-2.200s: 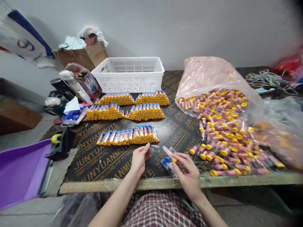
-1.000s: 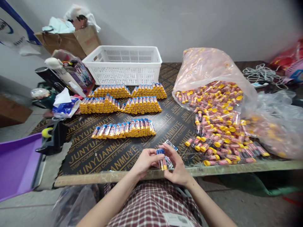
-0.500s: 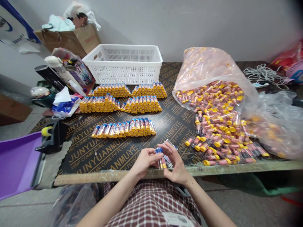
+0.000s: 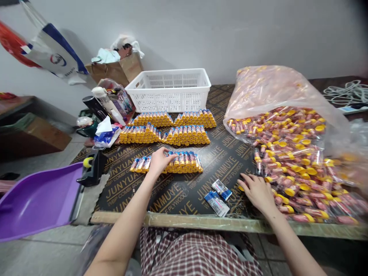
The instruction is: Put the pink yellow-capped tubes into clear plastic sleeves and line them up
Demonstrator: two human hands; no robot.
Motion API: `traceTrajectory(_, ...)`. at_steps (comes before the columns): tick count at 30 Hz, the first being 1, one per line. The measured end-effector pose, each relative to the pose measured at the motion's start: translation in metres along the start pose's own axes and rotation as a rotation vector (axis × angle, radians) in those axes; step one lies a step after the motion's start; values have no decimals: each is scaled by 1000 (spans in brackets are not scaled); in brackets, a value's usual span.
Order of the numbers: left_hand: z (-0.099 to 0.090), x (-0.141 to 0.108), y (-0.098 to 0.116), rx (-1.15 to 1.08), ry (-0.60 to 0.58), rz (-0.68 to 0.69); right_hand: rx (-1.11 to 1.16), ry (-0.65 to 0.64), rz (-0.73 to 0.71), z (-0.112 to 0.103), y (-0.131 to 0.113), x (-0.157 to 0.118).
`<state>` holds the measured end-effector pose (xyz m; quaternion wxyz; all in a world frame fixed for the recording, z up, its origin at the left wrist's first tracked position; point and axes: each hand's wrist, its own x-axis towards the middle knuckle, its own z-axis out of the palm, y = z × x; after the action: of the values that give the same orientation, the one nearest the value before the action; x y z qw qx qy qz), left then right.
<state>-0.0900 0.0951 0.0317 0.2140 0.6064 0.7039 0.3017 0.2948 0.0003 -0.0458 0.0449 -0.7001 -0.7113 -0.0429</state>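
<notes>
My left hand (image 4: 161, 160) is at the front row of labelled tubes (image 4: 186, 161), thumb and forefinger pinched on a small tube at the top of the row. The hand mostly hides that tube. These tubes have blue-and-white wraps and yellow ends. Over at the right, my right hand (image 4: 257, 190) rests with fingers spread at the edge of a loose heap of pink-filled clear tubes with yellow caps (image 4: 299, 180). One yellow cap shows under its fingertips. Between the hands lie two small stacks of flat blue-and-white labels (image 4: 217, 203).
Stacked labelled tubes (image 4: 186, 136) stand behind the front row, before a white plastic basket (image 4: 169, 96). A large translucent bag (image 4: 270, 86) spills the capped tubes. At left are a tape dispenser (image 4: 93, 168), a purple dustpan (image 4: 43, 199), bottles and a tissue pack (image 4: 107, 137).
My hands were together holding one tube at the table's front. The left has moved to the front row with it; the right has let go and moved right to the heap. The view turned left.
</notes>
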Motion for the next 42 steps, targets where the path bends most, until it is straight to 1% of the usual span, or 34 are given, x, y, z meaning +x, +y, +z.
traceTrajectory(1,0,1,3,41,12,15,11,0,-16,-1,-6,-2)
traceTrajectory(3,1,-5,11,85,91,46,44,14,-50,-3,-16,-6)
traceTrajectory(5,3,-20,22,75,201,82,84,67,-65,-4,-21,-10)
traceTrajectory(6,8,-31,27,53,216,100,101,105,-56,-5,-23,-11)
traceTrajectory(7,15,-45,32,21,191,120,112,145,-35,-5,-24,-13)
traceTrajectory(8,24,-59,36,-15,113,137,116,180,-6,-6,-25,-15)
traceTrajectory(10,49,-89,41,-45,-179,166,105,214,39,-9,-28,-19)
traceTrajectory(11,62,-103,42,-18,-307,170,96,217,43,-10,-30,-21)
traceTrajectory(12,75,-115,42,15,-398,150,87,214,32,-12,-32,-23)
traceTrajectory(14,95,-132,41,65,-474,128,69,198,-11,-14,-36,-26)
traceTrajectory(16,105,-139,40,83,-486,122,64,179,-38,-15,-39,-29)
traceTrajectory(18,106,-139,41,80,-486,128,86,165,-31,-15,-40,-30)
traceTrajectory(20,103,-137,43,82,-485,145,159,180,-2,-16,-40,-31)
traceTrajectory(22,100,-136,45,98,-486,178,315,239,40,-20,-42,-31)
traceTrajectory(24,98,-136,46,108,-485,202,526,301,86,-27,-47,-32)
traceTrajectory(27,98,-140,43,69,-456,185,772,339,140,-41,-58,-33)
traceTrajectory(30,98,-144,40,39,-429,179,872,348,133,-54,-69,-35)
traceTrajectory(32,99,-145,39,17,-398,215,902,345,116,-59,-75,-35)
traceTrajectory(34,99,-146,39,-64,-357,237,933,335,113,-61,-78,-36)
traceTrajectory(36,99,-144,40,-224,-337,176,993,315,121,-62,-81,-37)
traceTrajectory(37,99,-143,41,-338,-336,105,1034,303,125,-62,-82,-39)
traceTrajectory(40,94,-134,42,-755,-356,-214,1155,266,109,-65,-89,-44)
traceTrajectory(42,88,-127,41,-984,-373,-400,1205,251,77,-68,-95,-48)
